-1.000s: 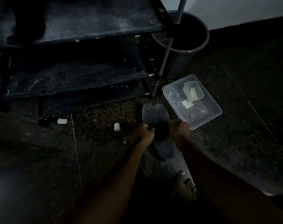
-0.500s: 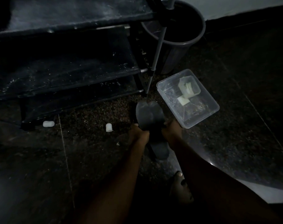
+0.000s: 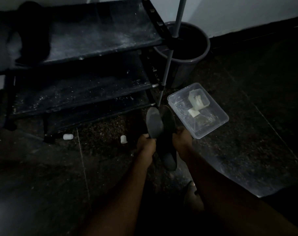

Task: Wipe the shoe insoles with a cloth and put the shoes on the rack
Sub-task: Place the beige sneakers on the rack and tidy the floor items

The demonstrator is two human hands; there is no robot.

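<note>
Closest to us, two forearms reach out over the dark floor. The left hand (image 3: 145, 145) has its fingers curled round the near end of a grey insole (image 3: 154, 124). Just beside it, the right hand (image 3: 181, 140) is wrapped round the side of a dark shoe (image 3: 168, 133), and the pair is held up off the floor between both hands.

We read this as the insole step. The insole appears to stand part-way out of the shoe, its rounded front end pointing up toward the rack. No cloth shows in either hand, so we judge the next move calls for one hand to let go and fetch one while the other steadies shoe and insole.

The insole looks thin, flat and matte, paler than the shoe. In this gloom we can't tell whether it's dirty.

Beyond the hands, small white caps (image 3: 123, 139) lie on the floor, and a clear plastic tub (image 3: 213, 126) sits just right of the shoe. Further on is the rack (image 3: 97, 41), its tiered shelves dusty, with a dark shape at the top left we can't identify. Behind it, a grey bucket (image 3: 182, 72) stands by the wall.
</note>
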